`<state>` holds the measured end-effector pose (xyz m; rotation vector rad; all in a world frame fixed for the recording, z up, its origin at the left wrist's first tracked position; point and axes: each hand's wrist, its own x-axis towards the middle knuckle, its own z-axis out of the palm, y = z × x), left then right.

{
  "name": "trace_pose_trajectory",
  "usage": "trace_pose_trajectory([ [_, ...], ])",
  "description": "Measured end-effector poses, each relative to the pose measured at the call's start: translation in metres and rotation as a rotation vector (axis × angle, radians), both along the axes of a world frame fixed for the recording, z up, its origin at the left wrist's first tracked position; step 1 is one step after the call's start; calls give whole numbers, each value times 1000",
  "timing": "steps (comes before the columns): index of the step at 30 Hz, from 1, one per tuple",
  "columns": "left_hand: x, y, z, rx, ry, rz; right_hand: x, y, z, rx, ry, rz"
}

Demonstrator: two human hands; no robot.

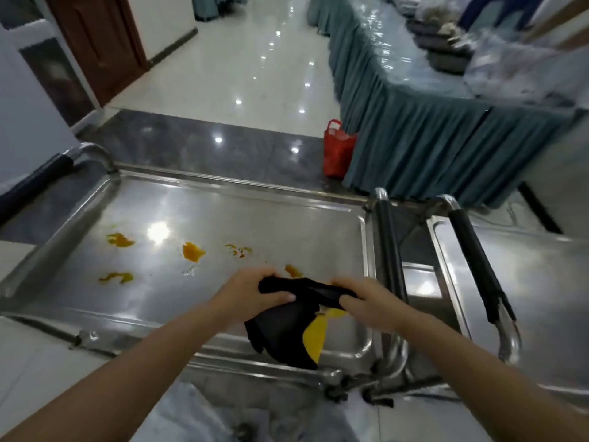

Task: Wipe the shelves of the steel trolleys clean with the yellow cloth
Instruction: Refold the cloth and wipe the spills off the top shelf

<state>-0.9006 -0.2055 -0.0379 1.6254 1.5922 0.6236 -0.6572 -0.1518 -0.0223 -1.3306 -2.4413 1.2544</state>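
A steel trolley's top shelf [261, 224] lies in front of me, marked with several orange-yellow stains [193, 252]. Above its near right corner I hold a cloth [287, 339] that is black on one side and yellow on the other. My left hand [251, 293] grips its upper left part and my right hand [366, 303] grips its upper right part. The rest of the cloth hangs down over the shelf's front rim. A second steel trolley [516, 282] stands directly to the right, with black-padded handles [475, 263] between the two.
A long table with a grey-green skirt [414, 122] runs along the right, with a red bag [337, 149] on the floor at its foot. A brown door [98, 43] and a white wall stand at the left. Glossy tiled floor stretches ahead.
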Motion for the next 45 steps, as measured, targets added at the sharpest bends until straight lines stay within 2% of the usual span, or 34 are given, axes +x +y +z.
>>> trace_pose_trajectory([
  [7, 3, 21, -6, -37, -27, -166, 6, -20, -6, -76, 126, -285],
  [12, 10, 34, -13, -53, -23, -186, 18, -18, -9, -126, 208, -359],
  [18, 30, 35, -10, -73, -161, -184, 36, -24, -23, -50, 121, -397],
  [23, 48, 36, 1, -105, -175, -164, 48, -28, -20, -43, 224, -507],
  [33, 67, 45, 14, -144, -190, -161, 67, -26, -19, -16, 319, -530],
  [39, 71, 44, 12, -194, -291, -95, 61, -19, -13, -43, 275, -419],
  [42, 74, 46, 15, -170, -180, -131, 58, -14, -17, 24, 153, -330],
  [45, 69, 50, 26, -172, 125, -335, 56, -11, -17, 58, 54, -254],
])
